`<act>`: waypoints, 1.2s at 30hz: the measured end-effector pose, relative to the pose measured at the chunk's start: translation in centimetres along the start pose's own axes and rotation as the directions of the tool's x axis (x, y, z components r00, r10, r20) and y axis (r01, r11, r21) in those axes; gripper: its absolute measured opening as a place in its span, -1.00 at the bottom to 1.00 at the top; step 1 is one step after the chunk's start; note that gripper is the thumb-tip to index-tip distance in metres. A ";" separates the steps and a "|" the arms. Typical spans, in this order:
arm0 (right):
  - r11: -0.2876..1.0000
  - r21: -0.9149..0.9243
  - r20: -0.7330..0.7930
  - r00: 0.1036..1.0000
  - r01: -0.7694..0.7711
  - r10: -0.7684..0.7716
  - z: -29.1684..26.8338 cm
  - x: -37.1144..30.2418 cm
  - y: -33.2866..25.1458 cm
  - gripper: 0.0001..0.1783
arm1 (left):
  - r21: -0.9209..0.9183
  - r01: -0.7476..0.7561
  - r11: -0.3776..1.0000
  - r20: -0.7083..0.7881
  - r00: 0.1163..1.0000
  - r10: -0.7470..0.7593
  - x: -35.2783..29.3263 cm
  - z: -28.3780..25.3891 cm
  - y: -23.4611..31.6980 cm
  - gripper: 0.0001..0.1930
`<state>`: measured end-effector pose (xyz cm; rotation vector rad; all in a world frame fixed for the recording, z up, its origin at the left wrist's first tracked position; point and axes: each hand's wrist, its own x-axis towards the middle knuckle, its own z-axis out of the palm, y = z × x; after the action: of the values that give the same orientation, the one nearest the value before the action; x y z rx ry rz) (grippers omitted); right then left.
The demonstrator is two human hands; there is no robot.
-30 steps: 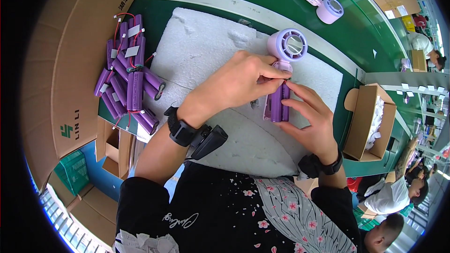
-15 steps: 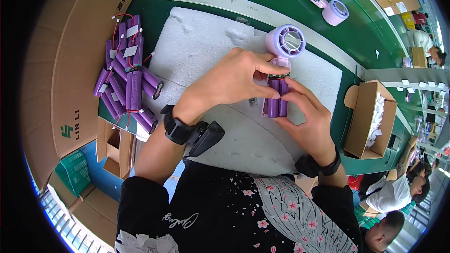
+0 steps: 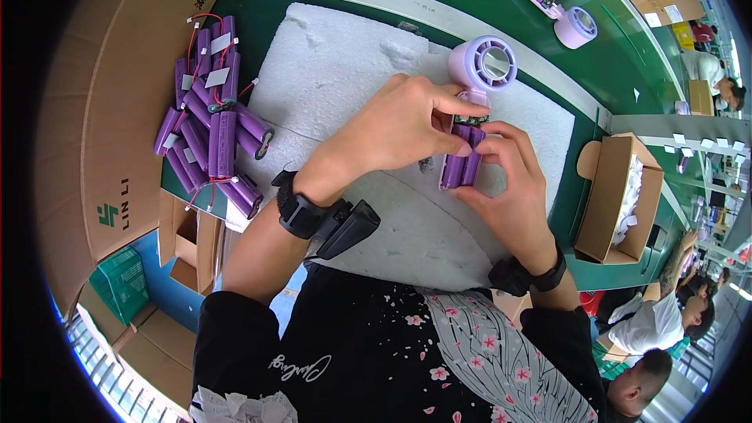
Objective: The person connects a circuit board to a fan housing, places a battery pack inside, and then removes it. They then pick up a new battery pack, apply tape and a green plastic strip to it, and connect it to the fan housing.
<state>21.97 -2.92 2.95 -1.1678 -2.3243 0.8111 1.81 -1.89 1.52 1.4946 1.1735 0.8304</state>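
Note:
A lilac handheld fan (image 3: 460, 63) lies on the white foam sheet, its round head pointing away from me. Its handle is uncovered, showing a green circuit board (image 3: 472, 120) and a battery pack (image 3: 460, 161) of two purple cells side by side. My left hand (image 3: 395, 127) closes over the handle from the left, fingertips by the board and thumb on the upper end of the cells. From the right, my right hand (image 3: 513, 176) grips the pack, fingers along its upper right side and thumb at its lower end. My left palm hides part of the handle.
Several purple battery packs (image 3: 222, 141) with red wires are heaped left of the foam sheet (image 3: 337, 55), beside a tall cardboard box (image 3: 117, 102). Another opened fan (image 3: 576, 27) lies at the far right. An open carton (image 3: 603, 223) with white pieces stands right. People work beyond.
The thumb and fingers of my right hand have spread further apart along the battery pack. The view has shifted slightly; my left hand stays over the handle.

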 end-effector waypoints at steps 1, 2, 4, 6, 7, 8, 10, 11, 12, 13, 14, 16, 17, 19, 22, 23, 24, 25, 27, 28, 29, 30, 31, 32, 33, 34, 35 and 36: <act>0.998 0.057 -0.012 0.999 -0.033 0.033 0.1 0.2 -0.1 -0.40 | -0.023 0.026 0.999 -0.012 1.000 -0.027 0.0 0.1 0.0 -0.50; 0.991 0.113 -0.022 0.998 -0.064 0.067 0.1 0.3 -0.3 -0.37 | -0.024 0.024 0.999 -0.013 1.000 -0.025 0.0 0.2 0.0 -0.50; 0.982 0.168 -0.030 0.995 -0.090 0.096 0.1 0.5 -0.2 -0.34 | -0.032 0.056 0.998 -0.039 0.998 -0.057 -0.2 0.4 0.0 -0.51; 0.988 0.134 0.023 0.996 -0.083 0.081 -0.2 0.5 0.5 -0.25 | -0.036 0.065 0.997 -0.058 0.996 -0.067 -0.1 0.5 -0.1 -0.51; 0.990 0.116 0.050 0.996 -0.077 0.072 -0.4 0.6 0.8 -0.20 | -0.028 0.059 0.998 -0.048 0.997 -0.060 -0.1 0.5 -0.2 -0.51; 0.991 0.111 0.050 0.997 -0.070 0.065 -0.4 0.6 1.0 -0.20 | -0.020 0.054 0.998 -0.039 0.998 -0.054 -0.1 0.5 -0.3 -0.52; 0.995 0.100 0.043 0.999 -0.003 -0.002 -0.4 0.6 1.7 -0.14 | -0.013 0.044 0.999 -0.039 0.998 -0.044 -0.1 0.4 -0.3 -0.52; 0.995 0.095 0.043 0.999 0.029 -0.034 -0.4 0.6 1.9 -0.11 | -0.007 0.037 0.999 -0.035 0.999 -0.038 -0.1 0.4 -0.3 -0.52; 0.995 0.093 0.046 0.998 0.035 -0.040 -0.4 0.6 2.0 -0.11 | -0.002 0.031 1.000 -0.031 0.999 -0.031 -0.1 0.4 -0.3 -0.53; 0.995 0.082 0.051 0.997 0.054 -0.059 -0.5 0.5 2.1 -0.11 | 0.004 0.025 1.000 -0.026 0.999 -0.025 0.0 0.4 -0.4 -0.53; 0.995 0.072 0.057 0.995 0.072 -0.077 -0.5 0.5 2.2 -0.11 | 0.002 0.024 1.000 -0.032 0.999 -0.024 0.0 0.5 -0.4 -0.53; 0.994 0.063 0.065 0.993 0.093 -0.097 -0.6 0.5 2.1 -0.11 | 0.010 0.006 1.000 -0.034 0.999 -0.006 0.1 0.5 -0.4 -0.54; 0.992 0.029 0.070 0.990 0.124 -0.126 -0.7 0.5 2.1 -0.12 | 0.014 -0.002 1.000 -0.033 0.999 0.003 0.1 0.5 -0.5 -0.54; 0.982 -0.038 0.082 0.980 0.185 -0.181 -0.8 0.4 1.9 -0.15 | 0.006 0.001 1.000 -0.034 0.999 -0.001 0.0 0.5 -0.5 -0.54; 0.981 -0.076 0.099 0.980 0.181 -0.173 -1.0 0.5 1.5 -0.15 | -0.004 -0.001 1.000 -0.027 1.000 0.001 0.1 0.4 -0.5 -0.54; 0.979 -0.095 0.106 0.980 0.178 -0.168 -1.1 0.5 1.4 -0.16 | -0.001 -0.010 1.000 -0.019 1.000 0.010 0.2 0.4 -0.6 -0.53; 0.979 -0.098 0.103 0.980 0.180 -0.170 -0.9 0.4 1.3 -0.16 | 0.002 -0.019 1.000 -0.009 1.000 0.019 0.2 0.4 -0.8 -0.53; 0.977 -0.115 0.094 0.981 0.179 -0.169 -0.6 0.3 1.1 -0.16 | 0.005 -0.028 1.000 0.000 1.000 0.028 0.2 0.4 -0.9 -0.53; 0.972 -0.149 0.072 0.982 0.182 -0.173 -0.2 0.1 0.7 -0.18 | -0.005 -0.047 0.999 -0.015 0.999 0.047 0.1 0.7 -1.3 -0.53; 0.971 -0.151 0.067 0.982 0.185 -0.177 -0.2 0.2 0.6 -0.18 | -0.021 -0.060 0.998 -0.029 0.998 0.059 0.1 0.8 -1.3 -0.54; 0.975 -0.146 0.073 0.984 0.171 -0.161 -0.3 0.3 0.4 -0.19 | -0.038 -0.073 0.997 -0.044 0.996 0.072 0.1 0.8 -1.5 -0.55; 0.978 -0.140 0.080 0.986 0.156 -0.146 -0.3 0.3 0.2 -0.20 | -0.034 -0.078 0.996 -0.045 0.996 0.076 0.1 0.8 -1.4 -0.55; 0.981 -0.136 0.087 0.988 0.138 -0.127 -0.4 0.3 0.1 -0.20 | -0.029 -0.068 0.997 -0.036 0.997 0.067 0.2 0.7 -1.3 -0.54; 0.981 -0.139 0.085 0.988 0.138 -0.127 -0.4 0.2 0.1 -0.20 | -0.023 -0.058 0.998 -0.027 0.998 0.057 0.2 0.6 -1.3 -0.53; 0.979 -0.150 0.083 0.988 0.141 -0.129 -0.4 0.1 0.2 -0.21 | -0.018 -0.048 0.999 -0.018 0.999 0.047 0.2 0.6 -1.2 -0.53; 0.976 -0.161 0.082 0.988 0.144 -0.132 -0.3 -0.1 0.3 -0.21 | -0.018 -0.052 0.998 -0.018 0.999 0.051 0.2 0.6 -1.1 -0.53; 0.974 -0.171 0.080 0.988 0.147 -0.135 -0.3 -0.2 0.3 -0.21 | -0.001 -0.055 0.999 -0.010 0.998 0.055 0.3 0.6 -1.1 -0.52; 0.974 -0.172 0.082 0.987 0.149 -0.137 -0.3 -0.2 0.2 -0.21 | 0.017 -0.055 0.998 -0.002 0.998 0.055 0.2 0.5 -1.0 -0.52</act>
<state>22.38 -2.94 3.04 -1.0417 -2.5482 0.6120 2.13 -1.80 0.38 1.5459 1.1487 0.8617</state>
